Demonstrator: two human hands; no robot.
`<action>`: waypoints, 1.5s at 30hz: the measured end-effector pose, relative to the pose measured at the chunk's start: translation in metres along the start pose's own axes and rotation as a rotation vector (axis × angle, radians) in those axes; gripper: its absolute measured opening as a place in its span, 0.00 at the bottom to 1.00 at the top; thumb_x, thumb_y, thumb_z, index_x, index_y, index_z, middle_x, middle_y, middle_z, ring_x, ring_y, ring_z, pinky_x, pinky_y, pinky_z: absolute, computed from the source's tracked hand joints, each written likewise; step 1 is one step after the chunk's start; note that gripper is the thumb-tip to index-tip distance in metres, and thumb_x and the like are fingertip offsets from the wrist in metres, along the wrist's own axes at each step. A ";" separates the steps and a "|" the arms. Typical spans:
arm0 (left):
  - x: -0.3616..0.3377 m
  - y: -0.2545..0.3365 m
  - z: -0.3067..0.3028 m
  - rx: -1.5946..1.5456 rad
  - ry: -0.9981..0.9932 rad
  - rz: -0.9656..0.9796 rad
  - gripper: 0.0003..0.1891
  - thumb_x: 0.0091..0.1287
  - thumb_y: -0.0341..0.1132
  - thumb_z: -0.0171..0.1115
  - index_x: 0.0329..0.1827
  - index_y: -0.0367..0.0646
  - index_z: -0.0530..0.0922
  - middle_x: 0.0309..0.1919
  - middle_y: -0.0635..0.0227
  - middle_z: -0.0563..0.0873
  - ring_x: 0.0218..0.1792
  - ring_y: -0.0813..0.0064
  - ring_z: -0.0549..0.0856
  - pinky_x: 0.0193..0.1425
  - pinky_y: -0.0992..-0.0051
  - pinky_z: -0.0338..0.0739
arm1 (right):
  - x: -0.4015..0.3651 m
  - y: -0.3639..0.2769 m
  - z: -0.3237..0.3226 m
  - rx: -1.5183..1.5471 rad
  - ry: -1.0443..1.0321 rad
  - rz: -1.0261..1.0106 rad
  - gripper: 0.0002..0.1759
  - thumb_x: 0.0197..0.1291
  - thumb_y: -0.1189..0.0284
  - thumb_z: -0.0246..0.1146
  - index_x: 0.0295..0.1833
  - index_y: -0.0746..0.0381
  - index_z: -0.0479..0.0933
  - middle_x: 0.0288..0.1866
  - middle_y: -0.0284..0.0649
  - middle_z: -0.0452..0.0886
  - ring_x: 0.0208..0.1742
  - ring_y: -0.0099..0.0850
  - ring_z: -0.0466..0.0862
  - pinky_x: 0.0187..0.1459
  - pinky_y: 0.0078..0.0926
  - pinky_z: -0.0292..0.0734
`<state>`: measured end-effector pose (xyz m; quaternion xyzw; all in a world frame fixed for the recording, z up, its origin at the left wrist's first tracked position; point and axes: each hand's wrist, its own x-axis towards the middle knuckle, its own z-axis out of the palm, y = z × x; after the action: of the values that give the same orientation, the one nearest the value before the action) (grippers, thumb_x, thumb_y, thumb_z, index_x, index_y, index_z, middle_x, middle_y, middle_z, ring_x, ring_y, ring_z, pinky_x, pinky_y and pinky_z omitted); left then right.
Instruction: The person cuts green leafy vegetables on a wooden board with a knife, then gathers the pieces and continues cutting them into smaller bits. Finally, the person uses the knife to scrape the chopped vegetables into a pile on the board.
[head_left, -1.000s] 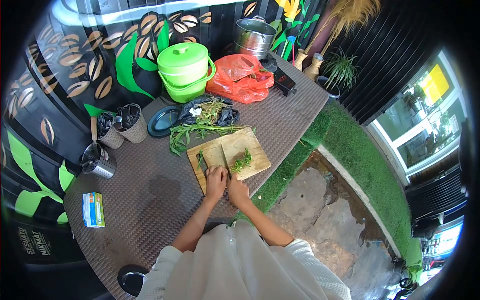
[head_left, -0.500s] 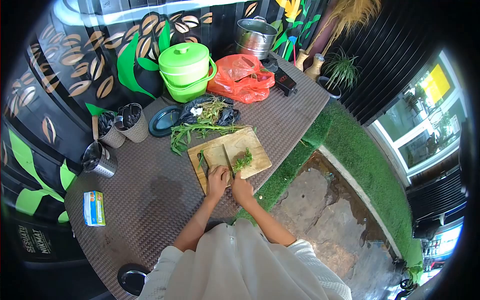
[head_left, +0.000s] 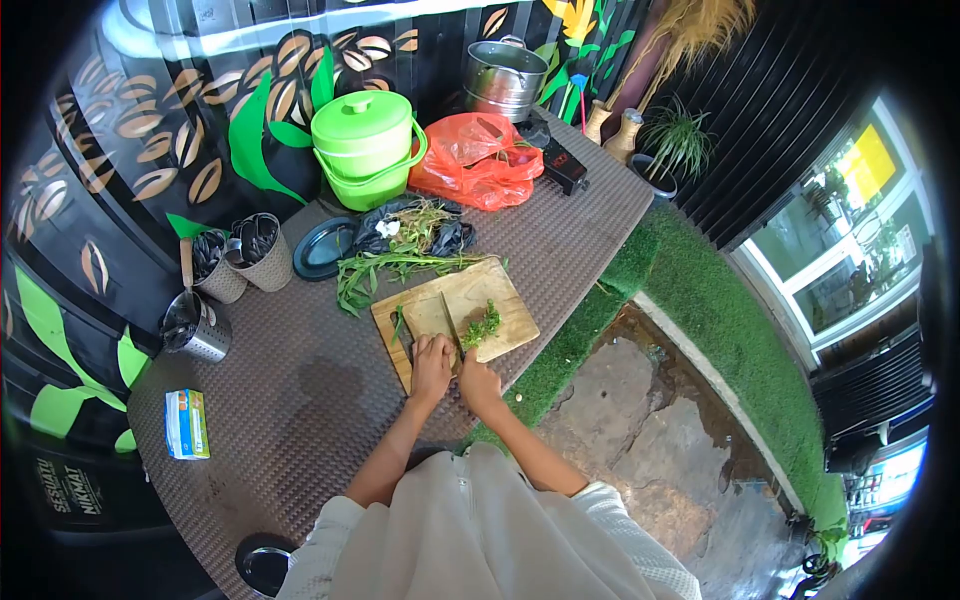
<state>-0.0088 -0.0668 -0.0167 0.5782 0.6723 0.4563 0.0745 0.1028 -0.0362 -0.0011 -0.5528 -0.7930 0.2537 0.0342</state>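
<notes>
A wooden cutting board lies tilted near the table's right edge. My right hand is closed round the handle of a knife, whose blade points away over the board. Just left of the blade, my left hand presses on the board with bent fingers; what lies under them is too small to name. Chopped greens are heaped right of the knife. A green piece lies at the board's left. Long leafy stems rest beyond the board.
Behind the stems are a black plastic bag, a dark oval plate, a green lidded bucket and a red bag. A metal pot stands farther back. Cutlery holders and a tissue pack are left.
The whole view has shifted slightly. Both hands remain at the board, with the knife in nearly the same place.
</notes>
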 end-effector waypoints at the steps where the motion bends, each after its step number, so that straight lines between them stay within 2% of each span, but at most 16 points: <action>1: -0.001 0.001 0.000 0.012 0.013 0.016 0.07 0.57 0.19 0.54 0.31 0.41 0.66 0.29 0.64 0.78 0.38 0.57 0.73 0.49 0.62 0.65 | 0.005 0.002 0.000 0.015 -0.008 -0.029 0.18 0.66 0.63 0.49 0.50 0.69 0.62 0.36 0.62 0.80 0.41 0.58 0.82 0.43 0.53 0.77; 7: -0.002 0.001 0.001 0.036 0.013 -0.040 0.06 0.59 0.21 0.53 0.32 0.40 0.66 0.30 0.63 0.78 0.38 0.57 0.73 0.49 0.62 0.65 | 0.000 0.002 -0.011 0.027 -0.044 -0.084 0.19 0.65 0.64 0.50 0.52 0.69 0.61 0.36 0.61 0.81 0.40 0.58 0.82 0.42 0.53 0.77; 9: 0.000 0.001 -0.002 0.032 0.005 -0.029 0.05 0.60 0.21 0.52 0.31 0.40 0.66 0.30 0.63 0.78 0.39 0.57 0.74 0.49 0.62 0.65 | -0.004 0.000 -0.006 0.007 -0.036 -0.090 0.19 0.65 0.64 0.50 0.52 0.69 0.62 0.36 0.61 0.81 0.40 0.58 0.82 0.42 0.53 0.77; 11: -0.001 0.001 -0.003 0.026 -0.008 -0.019 0.05 0.61 0.21 0.52 0.31 0.40 0.66 0.30 0.63 0.78 0.39 0.57 0.74 0.49 0.61 0.65 | -0.005 -0.005 0.001 0.025 -0.011 -0.009 0.19 0.65 0.64 0.49 0.52 0.69 0.62 0.35 0.61 0.81 0.40 0.57 0.82 0.42 0.52 0.77; 17: -0.002 0.002 -0.003 0.064 0.002 0.002 0.04 0.61 0.23 0.51 0.31 0.40 0.66 0.29 0.63 0.78 0.38 0.56 0.74 0.48 0.61 0.66 | 0.005 -0.006 -0.012 0.018 -0.057 -0.051 0.18 0.65 0.66 0.50 0.52 0.69 0.61 0.35 0.61 0.81 0.41 0.57 0.83 0.43 0.51 0.77; 20: -0.003 0.001 -0.001 0.055 0.018 -0.018 0.04 0.60 0.23 0.51 0.31 0.41 0.66 0.29 0.63 0.78 0.38 0.57 0.74 0.48 0.61 0.65 | -0.010 -0.014 -0.005 0.032 -0.023 0.018 0.18 0.66 0.65 0.49 0.51 0.70 0.62 0.35 0.61 0.81 0.41 0.56 0.83 0.43 0.51 0.77; 23: -0.005 -0.001 0.001 0.046 0.050 0.017 0.04 0.59 0.23 0.52 0.31 0.41 0.66 0.29 0.64 0.78 0.37 0.58 0.74 0.47 0.62 0.64 | 0.001 -0.010 -0.001 0.057 0.018 -0.037 0.19 0.67 0.65 0.48 0.52 0.71 0.62 0.36 0.63 0.81 0.41 0.58 0.82 0.43 0.52 0.77; 27: -0.005 -0.003 0.001 0.079 0.072 -0.039 0.07 0.59 0.24 0.57 0.29 0.41 0.67 0.27 0.65 0.77 0.35 0.60 0.75 0.45 0.64 0.63 | 0.010 -0.002 -0.012 0.152 -0.089 -0.072 0.21 0.68 0.63 0.47 0.55 0.71 0.60 0.37 0.64 0.80 0.43 0.59 0.81 0.43 0.53 0.76; 32: -0.003 0.003 -0.005 -0.040 0.095 -0.107 0.10 0.58 0.26 0.62 0.27 0.41 0.68 0.25 0.65 0.77 0.34 0.60 0.75 0.44 0.64 0.63 | -0.001 -0.010 -0.002 0.095 -0.038 0.006 0.20 0.68 0.62 0.47 0.52 0.70 0.62 0.36 0.63 0.80 0.42 0.58 0.82 0.43 0.53 0.76; 38: -0.013 -0.008 0.001 0.062 0.067 -0.062 0.10 0.56 0.25 0.64 0.26 0.40 0.69 0.27 0.62 0.75 0.34 0.57 0.76 0.41 0.63 0.67 | 0.005 -0.004 -0.008 0.074 -0.035 -0.053 0.20 0.68 0.61 0.48 0.50 0.70 0.61 0.36 0.62 0.81 0.41 0.57 0.82 0.43 0.52 0.76; 41: -0.014 -0.008 -0.001 -0.038 0.065 -0.070 0.10 0.55 0.23 0.64 0.27 0.37 0.69 0.28 0.59 0.75 0.32 0.56 0.77 0.38 0.63 0.70 | -0.003 -0.005 0.000 0.061 -0.042 -0.041 0.20 0.68 0.61 0.48 0.50 0.70 0.61 0.35 0.62 0.81 0.41 0.57 0.82 0.42 0.51 0.77; 43: -0.010 0.000 -0.006 -0.103 0.058 -0.176 0.11 0.56 0.22 0.64 0.27 0.35 0.67 0.28 0.58 0.74 0.31 0.57 0.79 0.34 0.64 0.72 | -0.006 -0.011 0.001 0.049 -0.027 -0.030 0.20 0.68 0.61 0.48 0.49 0.70 0.61 0.35 0.62 0.81 0.41 0.57 0.82 0.42 0.51 0.77; 45: -0.008 0.001 -0.006 -0.143 0.080 -0.193 0.11 0.56 0.21 0.64 0.27 0.35 0.67 0.28 0.58 0.73 0.30 0.59 0.81 0.33 0.66 0.73 | -0.003 -0.013 0.001 0.046 -0.049 0.008 0.19 0.66 0.65 0.50 0.53 0.70 0.60 0.38 0.60 0.81 0.42 0.53 0.83 0.42 0.47 0.79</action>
<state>-0.0093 -0.0773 -0.0161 0.4855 0.6929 0.5163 0.1324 0.0922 -0.0429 0.0049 -0.5486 -0.7853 0.2857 0.0264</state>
